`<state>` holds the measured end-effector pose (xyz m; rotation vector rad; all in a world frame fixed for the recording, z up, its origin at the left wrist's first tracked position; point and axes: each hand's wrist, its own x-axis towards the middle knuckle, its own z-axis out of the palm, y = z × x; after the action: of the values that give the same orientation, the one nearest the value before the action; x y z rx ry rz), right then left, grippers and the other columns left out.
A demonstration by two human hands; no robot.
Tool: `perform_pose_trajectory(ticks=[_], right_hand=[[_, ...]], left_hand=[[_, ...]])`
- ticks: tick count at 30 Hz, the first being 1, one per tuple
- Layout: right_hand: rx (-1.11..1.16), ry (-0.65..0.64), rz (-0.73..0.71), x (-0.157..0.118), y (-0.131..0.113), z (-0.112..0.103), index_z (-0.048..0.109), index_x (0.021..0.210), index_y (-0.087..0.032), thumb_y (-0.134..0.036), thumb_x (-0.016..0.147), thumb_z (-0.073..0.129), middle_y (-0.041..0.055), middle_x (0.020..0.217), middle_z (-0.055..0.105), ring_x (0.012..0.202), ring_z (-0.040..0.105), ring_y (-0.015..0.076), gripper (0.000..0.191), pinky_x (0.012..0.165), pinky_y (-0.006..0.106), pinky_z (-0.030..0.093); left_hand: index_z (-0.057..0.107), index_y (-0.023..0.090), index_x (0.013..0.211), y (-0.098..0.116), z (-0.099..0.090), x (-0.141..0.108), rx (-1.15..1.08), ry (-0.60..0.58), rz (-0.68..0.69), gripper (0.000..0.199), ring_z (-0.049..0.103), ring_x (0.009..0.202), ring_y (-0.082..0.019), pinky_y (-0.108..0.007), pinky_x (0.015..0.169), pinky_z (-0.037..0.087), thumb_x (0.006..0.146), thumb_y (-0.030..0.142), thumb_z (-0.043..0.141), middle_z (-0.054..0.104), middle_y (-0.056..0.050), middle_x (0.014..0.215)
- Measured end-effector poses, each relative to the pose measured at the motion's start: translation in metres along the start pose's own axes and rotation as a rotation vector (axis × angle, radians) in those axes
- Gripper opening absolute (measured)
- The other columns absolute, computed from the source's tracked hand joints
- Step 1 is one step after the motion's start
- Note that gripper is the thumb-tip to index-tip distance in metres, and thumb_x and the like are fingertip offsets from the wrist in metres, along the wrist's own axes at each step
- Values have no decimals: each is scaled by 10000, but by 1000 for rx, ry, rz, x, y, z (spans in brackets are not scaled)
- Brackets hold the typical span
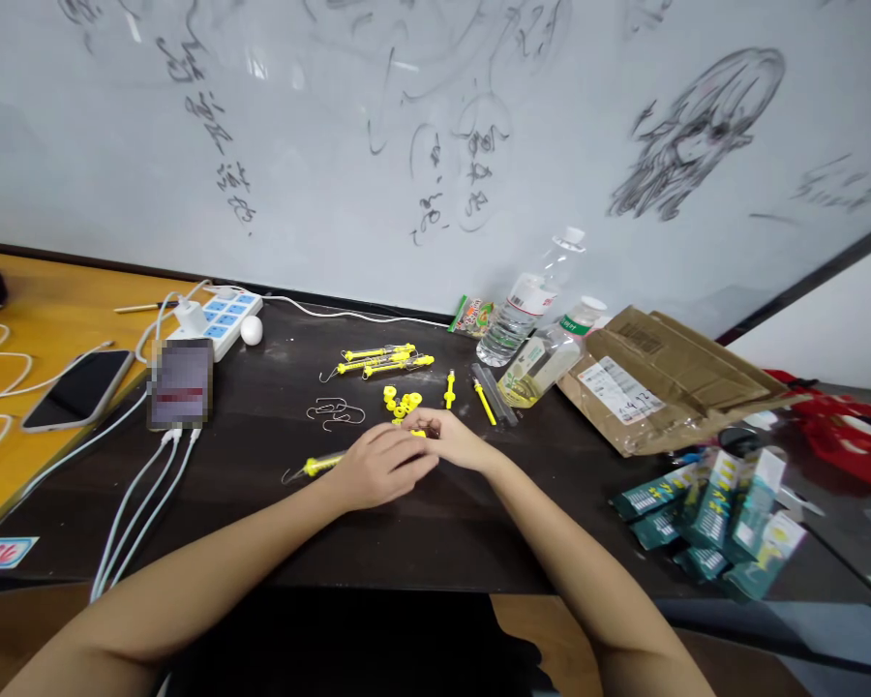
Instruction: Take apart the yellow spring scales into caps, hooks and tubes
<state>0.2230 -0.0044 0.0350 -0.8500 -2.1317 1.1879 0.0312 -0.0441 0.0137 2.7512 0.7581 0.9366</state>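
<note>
Yellow spring balance (pixel 323 465) lies partly under left hand (pixel 386 467), right hand (pixel 456 441) adjoining, grips indeterminable, toward the worktop's front edge (pixel 450 584); behind, balances (pixel 396 364) appear assembled, while yellow caps (pixel 391 395) and wire hooks (pixel 343 418) lie loose.

At the centre of the frame, the left hand (pixel 382 467) and the right hand (pixel 456 438) met over the dark bench (pixel 435 542), a bit of yellow plastic showing at their fingers. Small yellow caps (pixel 401 400) lay just above them, and wire hooks (pixel 336 413) lay to the upper left. Yellow spring scales (pixel 384 361) sat higher up. Right of centre, two clear bottles (pixel 526 302) stood near a torn cardboard package (pixel 645 373), with green boxes (pixel 711 513) at lower right. A phone (pixel 79 390) and a white power strip (pixel 225 319) lay at left, below the whiteboard (pixel 319 155).
</note>
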Motion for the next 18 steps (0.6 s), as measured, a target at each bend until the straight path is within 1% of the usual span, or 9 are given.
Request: perform_pose_trajectory(ticks=[1, 3, 5, 6, 8, 10, 11, 13, 18], right_hand=[[11, 3, 25, -1, 6, 2, 611, 901, -203, -355, 821, 576, 11, 812, 637, 721, 591, 154, 175, 672, 286, 490], [0, 28, 52, -2, 17, 2, 609, 897, -205, -391, 853, 526, -2, 717, 612, 618, 556, 142, 208, 572, 269, 469], [-17, 57, 60, -2, 26, -2, 617, 898, -197, -419, 909, 423, 16, 714, 614, 619, 554, 151, 295, 550, 273, 457], [-38, 93, 54, -2, 30, -6, 622, 909, -192, -417, 933, 368, 38, 774, 633, 688, 575, 166, 340, 598, 287, 469], [-188, 215, 26, -2, 38, -14, 631, 968, -191, -382, 963, 295, 81, 990, 647, 933, 575, 201, 387, 783, 340, 468], [-542, 354, -3, -2, 49, -23, 619, 1074, -213, -330, 967, 302, 86, 1182, 600, 1148, 483, 221, 355, 946, 410, 392], [-709, 363, 8, -2, 54, -27, 610, 1112, -225, -317, 959, 336, 85, 1233, 577, 1201, 441, 231, 327, 977, 434, 362], [-915, 351, 52, -2, 65, -33, 619, 1106, -223, -298, 950, 373, 94, 1239, 567, 1199, 433, 239, 301, 975, 424, 357], [-1150, 429, 218, -6, 77, -43, 644, 944, -183, -252, 909, 449, 111, 981, 591, 980, 494, 252, 210, 856, 364, 397]], left_hand=[[572, 273, 1199, 1, 1, 2, 54, 27, -70, 333, 534, 1104, -257, -440, 986, 362, 886, 247, 463, 606, -84, 1178], [460, 246, 1323, -3, 6, 3, 144, 20, -212, 424, 562, 1055, -273, -417, 896, 423, 901, 288, 465, 565, -123, 1233], [382, 232, 1375, -10, 10, 2, 169, -74, -311, 466, 621, 894, -239, -330, 744, 468, 921, 318, 449, 605, -121, 1153], [367, 234, 1380, -13, 12, 1, 167, -121, -336, 462, 633, 832, -218, -293, 691, 465, 932, 321, 435, 627, -105, 1109], [367, 242, 1374, -18, 14, -1, 169, -175, -342, 435, 641, 788, -191, -248, 647, 449, 950, 335, 405, 645, -81, 1076], [372, 260, 1371, -21, 15, -2, 195, -190, -320, 419, 642, 782, -175, -227, 633, 436, 963, 355, 373, 647, -66, 1062], [368, 274, 1376, -20, 14, -3, 213, -201, -310, 418, 640, 763, -166, -220, 622, 430, 968, 362, 359, 649, -56, 1034], [343, 313, 1393, -19, 13, -2, 253, -233, -295, 423, 634, 724, -152, -212, 598, 420, 973, 367, 340, 648, -26, 963], [275, 351, 1427, -15, 8, 0, 330, -278, -302, 449, 621, 710, -135, -203, 569, 404, 981, 359, 316, 627, 0, 907]])
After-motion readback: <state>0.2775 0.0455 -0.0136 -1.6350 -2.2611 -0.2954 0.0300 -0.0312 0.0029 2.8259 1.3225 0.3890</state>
